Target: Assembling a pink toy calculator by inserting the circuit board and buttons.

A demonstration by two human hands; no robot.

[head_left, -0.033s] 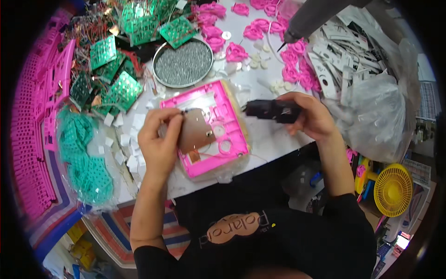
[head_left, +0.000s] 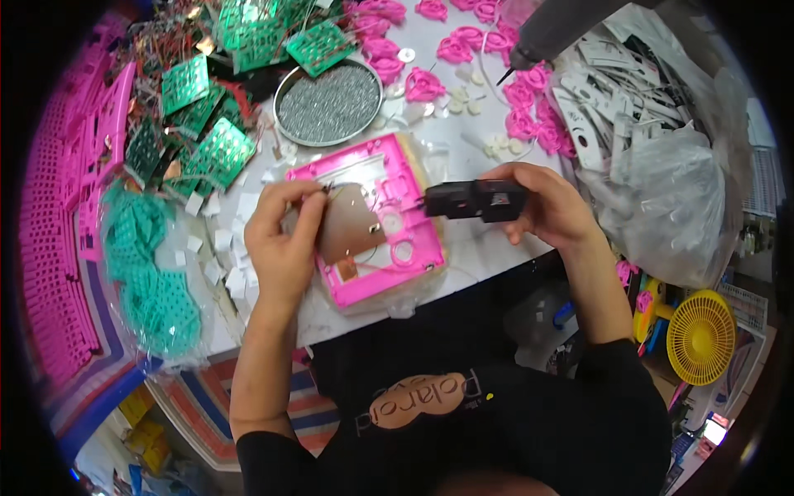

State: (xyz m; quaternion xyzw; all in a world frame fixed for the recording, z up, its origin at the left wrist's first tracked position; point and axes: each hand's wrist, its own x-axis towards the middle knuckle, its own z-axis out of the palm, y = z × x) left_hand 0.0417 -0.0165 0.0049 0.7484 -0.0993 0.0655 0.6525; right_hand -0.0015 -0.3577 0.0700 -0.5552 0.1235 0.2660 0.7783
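Observation:
My left hand [head_left: 285,240] grips a thin copper-brown board [head_left: 351,221] and presses it against a pink plastic frame [head_left: 405,256] lying on the white table. My right hand [head_left: 550,208] is closed around a black hand-held tool [head_left: 475,200]. The tool's tip points left, at the frame's right edge, close to the brown board.
A round metal dish of tiny grey parts [head_left: 328,103] stands behind the frame. Green circuit boards [head_left: 207,140] are piled at the back left, above a teal mesh bag [head_left: 153,281]. Pink moulded parts [head_left: 463,50] and a clear bag [head_left: 670,198] lie right; a grey tool [head_left: 562,29] hangs above.

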